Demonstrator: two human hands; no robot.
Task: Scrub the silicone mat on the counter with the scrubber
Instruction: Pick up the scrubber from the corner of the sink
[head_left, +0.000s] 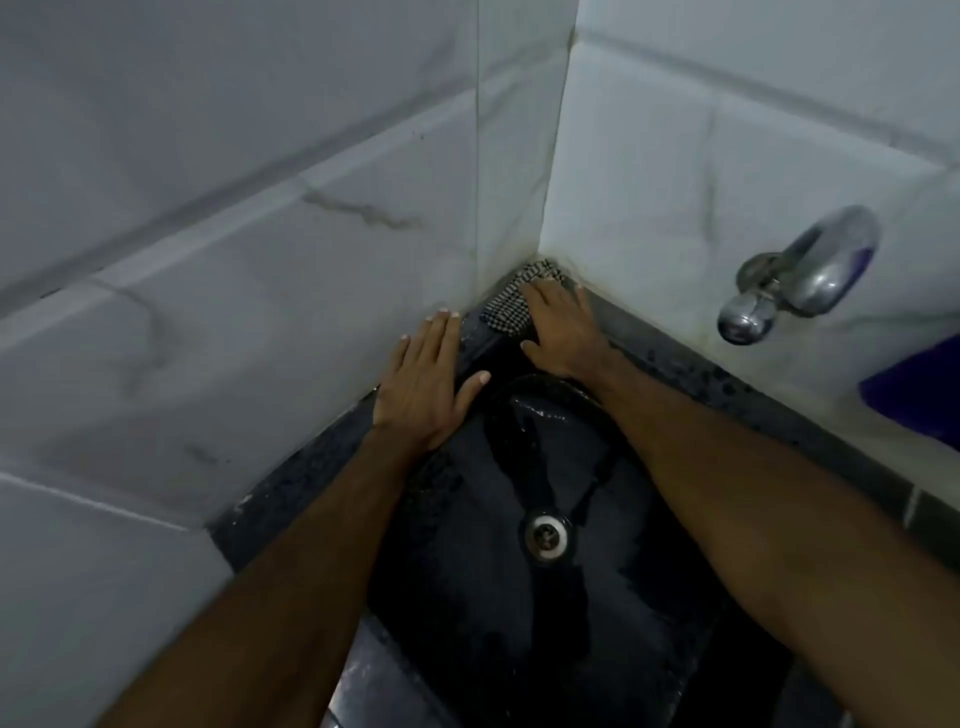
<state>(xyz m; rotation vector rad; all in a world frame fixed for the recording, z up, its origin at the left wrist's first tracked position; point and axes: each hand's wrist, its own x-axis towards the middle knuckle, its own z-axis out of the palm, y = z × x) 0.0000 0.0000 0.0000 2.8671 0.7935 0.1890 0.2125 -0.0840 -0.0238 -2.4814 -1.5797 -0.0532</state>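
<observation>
A black-and-white checked scrubber cloth (511, 304) lies in the far corner of the dark stone ledge (675, 371), where the two tiled walls meet. My right hand (563, 330) lies flat over the cloth's near right part, its fingers stretched toward the corner. My left hand (428, 387) rests flat on the ledge's left side, fingers straight, fingertips against the wall tile and the thumb spread over the sink's edge. No silicone mat shows in this view.
A wet black sink (519, 597) with a round metal drain (544, 535) lies below my forearms. A chrome tap (802, 275) sticks out of the right wall. Something blue (919, 389) sits at the right edge. White marbled tiles (234, 260) close both sides.
</observation>
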